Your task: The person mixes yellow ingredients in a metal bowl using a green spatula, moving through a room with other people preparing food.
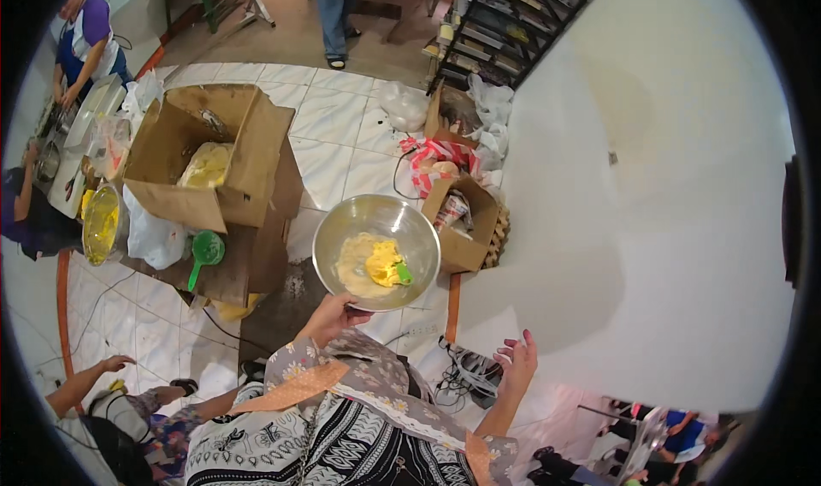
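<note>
With thumb over the near rim, my left hand (333,318) holds up a wide stainless steel mixing bowl (414,223). Inside lie a pale, creamy mass (354,266) and a lump of bright yellow, butter-like spread (383,264). A small green scoop or spatula end (404,274) sticks into the yellow lump. To the right of the bowl, my right hand (517,361) is raised in the air, fingers apart and curled a little, holding nothing.
A wooden table (234,274) on the left bears a large cardboard box (240,159), a green measuring scoop (208,248) and a second metal bowl (118,229). Beyond my bowl is an open carton (458,255). Cables (465,370) lie on the floor. Several people are nearby.
</note>
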Demonstrator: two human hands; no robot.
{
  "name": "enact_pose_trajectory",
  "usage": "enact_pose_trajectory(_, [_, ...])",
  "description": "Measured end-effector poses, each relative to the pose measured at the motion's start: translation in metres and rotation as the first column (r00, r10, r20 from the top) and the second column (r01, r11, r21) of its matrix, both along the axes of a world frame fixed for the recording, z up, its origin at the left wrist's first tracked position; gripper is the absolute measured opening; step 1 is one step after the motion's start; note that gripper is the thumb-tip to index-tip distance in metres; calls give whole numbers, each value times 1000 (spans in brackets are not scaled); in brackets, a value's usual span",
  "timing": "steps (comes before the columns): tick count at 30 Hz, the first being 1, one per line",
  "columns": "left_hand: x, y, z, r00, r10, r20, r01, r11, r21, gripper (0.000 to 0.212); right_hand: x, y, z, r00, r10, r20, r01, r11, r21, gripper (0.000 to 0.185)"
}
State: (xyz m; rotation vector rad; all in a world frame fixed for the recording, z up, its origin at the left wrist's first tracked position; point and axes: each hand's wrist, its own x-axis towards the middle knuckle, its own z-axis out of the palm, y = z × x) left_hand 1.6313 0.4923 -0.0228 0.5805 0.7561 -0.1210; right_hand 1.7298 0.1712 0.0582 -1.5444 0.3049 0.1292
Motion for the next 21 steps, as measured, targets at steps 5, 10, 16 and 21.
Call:
enact_pose_trajectory(5, [68, 72, 22, 1000, -16, 22, 16, 1000, -16, 38, 92, 104, 27, 992, 123, 36, -120, 990, -79, 43])
enact_pose_trajectory(10, [110, 149, 27, 996, 71, 50, -74, 996, 53, 38, 158, 201, 41, 970, 239, 49, -235, 968, -84, 42])
enact_pose_trajectory(16, [142, 212, 46, 963, 254, 88, -262, 960, 96, 38, 226, 288, 28, 933, 354, 70, -352, 935, -33, 40])
enact_pose_trajectory(21, [184, 255, 42, 928, 349, 133, -361, 930, 75, 39, 293, 370, 24, 890, 440, 118, -445, 895, 14, 39])
